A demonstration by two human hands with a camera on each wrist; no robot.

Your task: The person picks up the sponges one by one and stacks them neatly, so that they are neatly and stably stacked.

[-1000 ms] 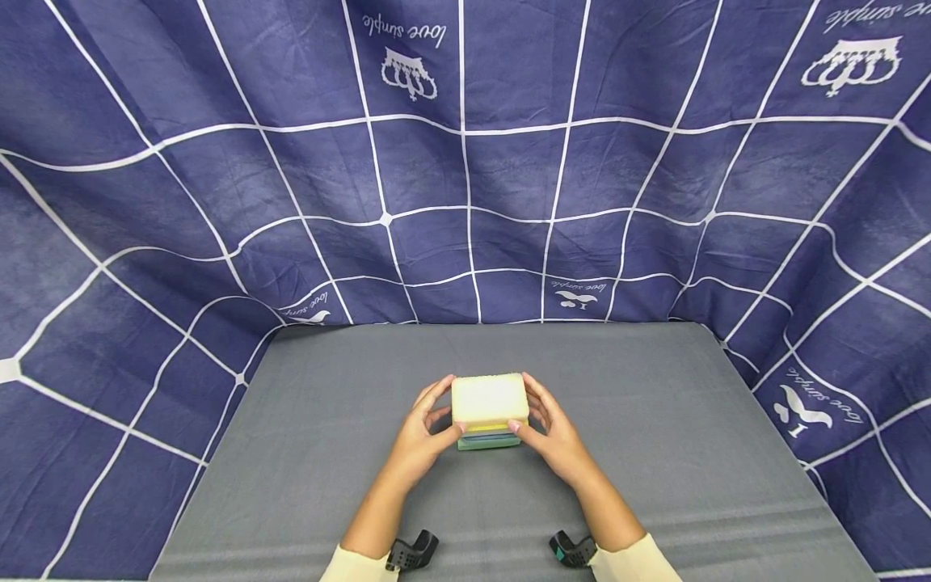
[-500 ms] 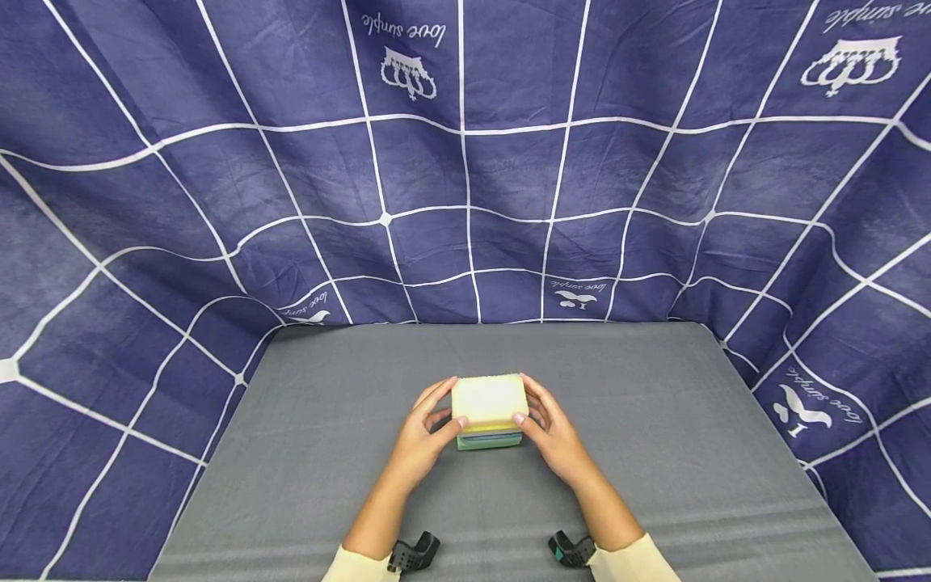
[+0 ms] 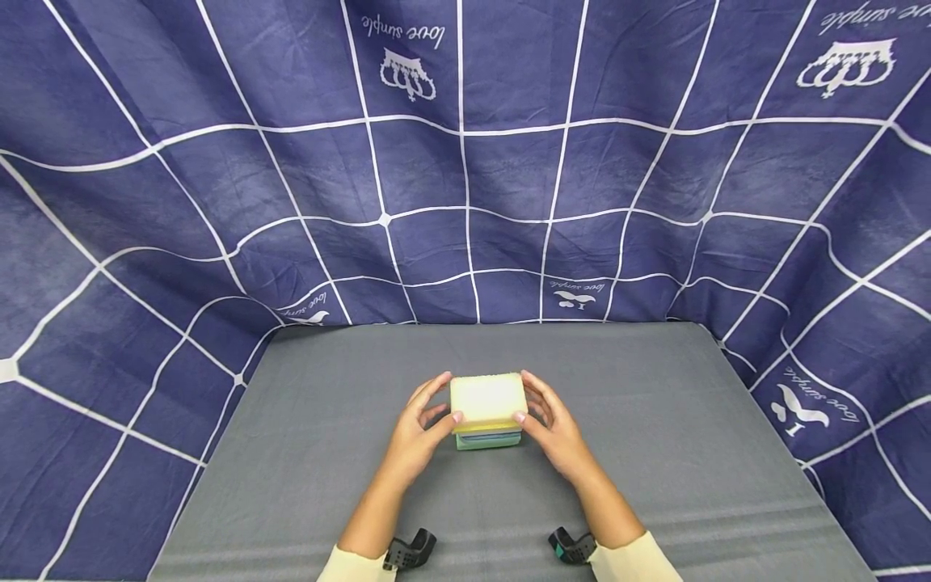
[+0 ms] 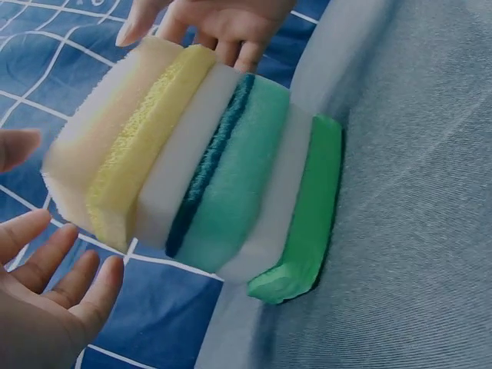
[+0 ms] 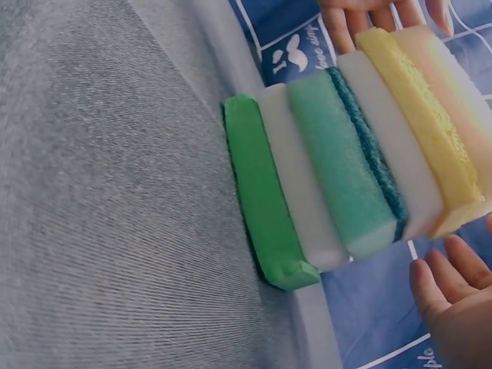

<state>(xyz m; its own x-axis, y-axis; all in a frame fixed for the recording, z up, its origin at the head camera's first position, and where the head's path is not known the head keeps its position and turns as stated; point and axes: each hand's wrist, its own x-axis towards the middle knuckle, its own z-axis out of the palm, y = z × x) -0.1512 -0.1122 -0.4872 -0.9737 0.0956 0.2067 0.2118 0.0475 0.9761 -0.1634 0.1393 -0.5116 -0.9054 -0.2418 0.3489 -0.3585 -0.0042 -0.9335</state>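
A stack of sponges stands on the grey cloth. On top lies a cream sponge (image 3: 488, 398), with a yellow sponge (image 4: 150, 146) under it. Below come a white sponge (image 4: 184, 154), a teal sponge (image 4: 246, 177) with a dark scouring layer, another white layer (image 5: 300, 177) and a bright green flat piece (image 5: 261, 192) at the bottom. My left hand (image 3: 419, 428) flanks the stack's left side, fingers spread and apart from it in the left wrist view. Opposite it, my right hand (image 3: 556, 428) has loosely bent fingers beside the upper layers, with a gap showing in the right wrist view.
The grey cloth-covered table (image 3: 349, 380) extends around the stack on all sides. A dark blue curtain (image 3: 509, 178) with white lines hangs behind and at both sides. Each wrist carries a black strap, such as the left strap (image 3: 410, 550).
Both thumbs have drawn up and outward from the front of the stack, and my left hand has shifted slightly left. The stack stays in place.
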